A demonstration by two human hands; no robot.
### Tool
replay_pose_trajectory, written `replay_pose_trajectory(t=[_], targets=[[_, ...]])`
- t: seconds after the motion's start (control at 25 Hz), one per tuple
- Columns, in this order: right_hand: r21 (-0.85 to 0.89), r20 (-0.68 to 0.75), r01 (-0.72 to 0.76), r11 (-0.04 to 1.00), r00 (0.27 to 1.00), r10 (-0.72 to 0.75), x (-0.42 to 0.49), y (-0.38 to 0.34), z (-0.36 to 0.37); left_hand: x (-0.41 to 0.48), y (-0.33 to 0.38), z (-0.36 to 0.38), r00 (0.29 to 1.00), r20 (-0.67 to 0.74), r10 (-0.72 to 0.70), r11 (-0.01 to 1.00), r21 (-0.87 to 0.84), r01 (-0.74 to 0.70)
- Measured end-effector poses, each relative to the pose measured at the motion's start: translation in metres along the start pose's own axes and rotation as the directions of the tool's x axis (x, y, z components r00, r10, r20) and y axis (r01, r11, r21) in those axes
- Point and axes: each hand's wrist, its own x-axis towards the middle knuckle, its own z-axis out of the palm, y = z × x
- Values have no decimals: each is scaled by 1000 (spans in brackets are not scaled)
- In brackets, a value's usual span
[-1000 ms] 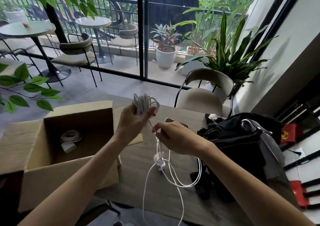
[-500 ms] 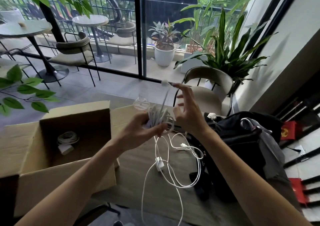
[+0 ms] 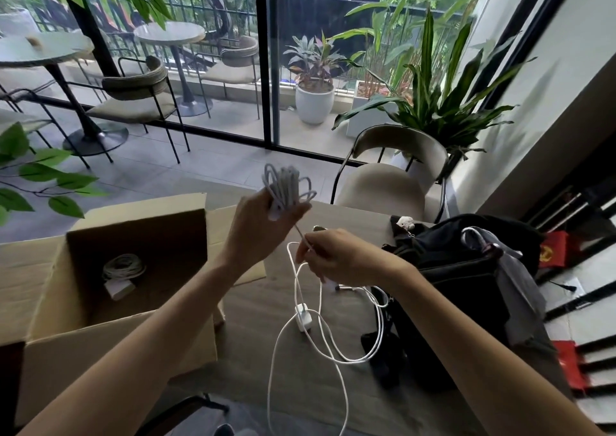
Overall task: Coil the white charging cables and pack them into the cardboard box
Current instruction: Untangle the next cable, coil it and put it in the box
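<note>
At the left edge of the grey wooden table (image 3: 246, 352), an open brown cardboard box (image 3: 110, 332) holds one coiled white cable (image 3: 123, 267). Above the far edge, the left hand (image 3: 258, 232) curls its fingers round a looped bundle of white charging cable (image 3: 286, 185). The right hand (image 3: 340, 257) pinches the strand below it, whose slack and small white adapter (image 3: 303, 317) lie beside a black fabric bag (image 3: 460, 285).
</note>
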Motion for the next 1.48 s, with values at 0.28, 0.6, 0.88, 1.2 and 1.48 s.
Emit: replay_pose_trajectory(t=[0.28, 0.6, 0.88, 1.2, 1.48], targets=[[200, -90, -51, 979, 994, 70, -11, 3, -44, -12, -16, 11, 838, 538, -96, 986, -66, 156], [452, -76, -20, 892, 995, 61, -11, 19, -54, -14, -5, 18, 709, 699, -92, 989, -21, 149], [648, -229, 69, 758, 967, 107, -21, 24, -55, -17, -10, 10, 623, 762, -178, 872, -171, 458], [681, -218, 31, 732, 962, 162, -23, 21, -47, -17, -7, 13, 743, 604, -288, 854, -190, 485], [422, -291, 198, 885, 954, -75, -24, 20, -45, -20, 8, -2, 642, 757, -123, 896, -194, 400]])
